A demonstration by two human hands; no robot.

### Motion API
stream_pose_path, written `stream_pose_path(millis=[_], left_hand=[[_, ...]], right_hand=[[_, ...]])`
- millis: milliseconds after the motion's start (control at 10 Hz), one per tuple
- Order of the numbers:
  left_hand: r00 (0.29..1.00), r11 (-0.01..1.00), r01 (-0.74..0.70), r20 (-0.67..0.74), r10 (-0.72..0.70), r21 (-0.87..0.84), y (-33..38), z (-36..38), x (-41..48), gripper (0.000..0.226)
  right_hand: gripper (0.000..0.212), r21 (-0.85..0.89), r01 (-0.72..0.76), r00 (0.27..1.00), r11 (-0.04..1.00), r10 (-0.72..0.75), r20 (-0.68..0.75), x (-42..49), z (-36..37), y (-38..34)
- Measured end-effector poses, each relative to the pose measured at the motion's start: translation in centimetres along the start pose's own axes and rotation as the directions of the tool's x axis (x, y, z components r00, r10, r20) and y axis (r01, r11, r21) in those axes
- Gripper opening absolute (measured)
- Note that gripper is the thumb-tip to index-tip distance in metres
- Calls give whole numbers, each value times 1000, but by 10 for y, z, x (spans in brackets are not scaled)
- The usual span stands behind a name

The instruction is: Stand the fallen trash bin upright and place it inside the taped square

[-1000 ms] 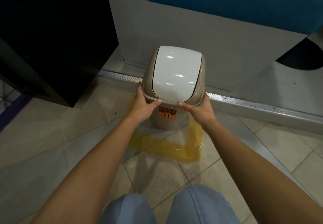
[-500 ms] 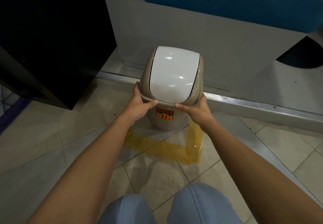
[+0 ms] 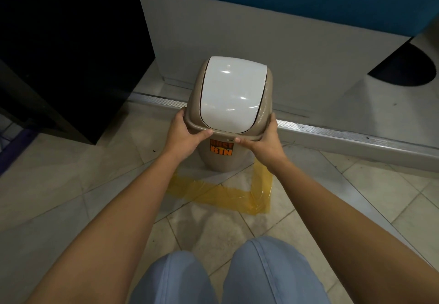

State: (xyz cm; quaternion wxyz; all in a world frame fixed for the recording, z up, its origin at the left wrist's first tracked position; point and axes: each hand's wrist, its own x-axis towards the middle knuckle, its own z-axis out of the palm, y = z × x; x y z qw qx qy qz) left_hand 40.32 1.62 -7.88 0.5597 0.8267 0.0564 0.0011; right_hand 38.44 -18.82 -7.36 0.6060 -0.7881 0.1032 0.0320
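Since a second ago little has changed: both hands keep their hold and the bin [image 3: 229, 113] stays upright. The left hand [image 3: 184, 137] clasps the rim's left side and the right hand [image 3: 266, 141] its right, thumbs on the near edge. The bin's long axis is vertical, label facing the person. Its base sits within the yellow tape square [image 3: 223, 191], whose far edge is hidden behind it.

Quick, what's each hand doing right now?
Left hand: closed on the rim of the trash bin, left side.
Right hand: closed on the same rim, right side.
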Motion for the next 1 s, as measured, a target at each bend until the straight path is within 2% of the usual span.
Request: stream_pose_path(millis=[100,300,600,800,1000], left_hand=[[1000,1000,20,-9,-21,-4,3,0,2,83],[999,999,52,-5,-52,-18,2,3,4,90],[997,997,76,14,-76,17,5,1,3,88],[993,982,92,-85,-79,166,12,-1,-10,92],[977,968,115,-201,-71,221,19,-10,-24,87]], right_hand=[[114,-20,34,999,999,-33,10,-2,-3,1],[121,-29,9,999,1000,-7,46,2,-5,4],[121,-66,4,999,998,-1,38,0,-9,8],[111,-186,-6,1000,983,1,-30,-6,-19,-2],[105,-335,2,997,942,-30,-78,-15,-24,-14]])
